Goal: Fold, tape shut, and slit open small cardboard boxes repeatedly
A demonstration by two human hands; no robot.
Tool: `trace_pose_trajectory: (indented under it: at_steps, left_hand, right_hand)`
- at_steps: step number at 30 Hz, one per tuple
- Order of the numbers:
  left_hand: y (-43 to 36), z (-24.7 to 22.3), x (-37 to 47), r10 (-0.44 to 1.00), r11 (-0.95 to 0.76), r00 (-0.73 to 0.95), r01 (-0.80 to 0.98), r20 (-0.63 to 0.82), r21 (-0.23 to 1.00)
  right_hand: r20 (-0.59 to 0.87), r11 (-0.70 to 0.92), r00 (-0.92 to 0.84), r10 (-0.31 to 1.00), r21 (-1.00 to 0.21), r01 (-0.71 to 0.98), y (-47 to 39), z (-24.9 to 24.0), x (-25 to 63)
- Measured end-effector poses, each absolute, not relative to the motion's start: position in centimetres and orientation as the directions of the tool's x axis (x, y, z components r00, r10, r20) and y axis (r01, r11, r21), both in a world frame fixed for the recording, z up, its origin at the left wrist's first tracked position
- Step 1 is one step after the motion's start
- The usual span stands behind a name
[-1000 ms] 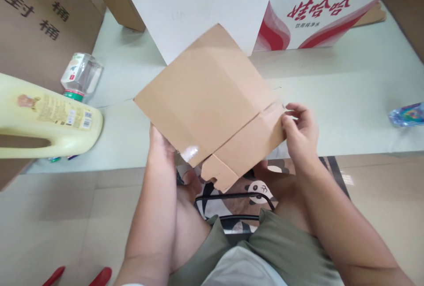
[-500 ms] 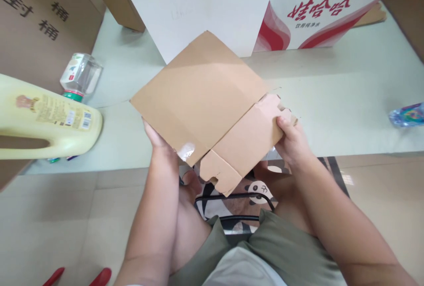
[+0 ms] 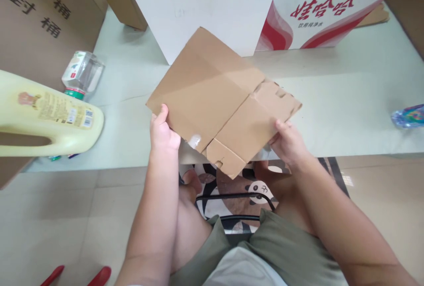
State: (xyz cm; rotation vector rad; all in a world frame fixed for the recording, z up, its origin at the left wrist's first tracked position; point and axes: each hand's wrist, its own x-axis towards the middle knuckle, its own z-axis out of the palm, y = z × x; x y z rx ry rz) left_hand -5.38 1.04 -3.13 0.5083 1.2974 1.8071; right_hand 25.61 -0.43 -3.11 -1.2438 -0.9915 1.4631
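A flattened brown cardboard box point(image 3: 205, 87) is held tilted above the front edge of the pale table, its notched flaps toward the right and bottom. My left hand point(image 3: 163, 132) grips its lower left edge, thumb on top and the other fingers hidden beneath. On the lower right edge, my right hand point(image 3: 289, 142) pinches the cardboard with the thumb on top. A shiny piece of tape point(image 3: 194, 141) shows near the bottom corner of the large panel.
White boxes point(image 3: 205, 7) stand behind the cardboard on the table point(image 3: 357, 100). At the left are a yellow jug point(image 3: 59, 120), a clear bottle point(image 3: 84, 73) and a large brown carton point(image 3: 49, 29). A small plastic bottle point(image 3: 409, 116) lies far right.
The cardboard has shifted and turned a little, with its left corner now further right and its right flap opened outward. My left thumb has come up onto its top face.
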Motion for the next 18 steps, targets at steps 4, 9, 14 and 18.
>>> trace_pose_trajectory:
  at_steps: [4,9,14,18]
  left_hand:
    - [0.9,-2.5,-4.8,0.819,-0.092,-0.544,-0.438,-0.182,0.894]
    - [0.4,-0.1,-4.0,0.842,-0.048,-0.441,-0.636,-0.311,0.77]
    - [0.2,1.6,-3.8,0.804,0.056,-0.364,-0.741,-0.47,0.669]
    - [0.1,2.3,-3.4,0.806,0.072,-0.348,-0.745,-0.478,0.664]
  right_hand:
    - [-0.337,-0.35,-0.147,0.93,-0.935,-0.067,-1.2,-2.4,25.4]
    - [-0.239,-0.217,0.045,0.97,-0.934,-0.283,-1.2,0.1,27.6]
    - [-0.251,-0.103,0.336,0.908,-0.91,-0.402,-1.3,4.5,30.1]
    - [-0.208,-0.022,0.712,0.671,-0.965,-0.262,-1.4,8.4,33.9]
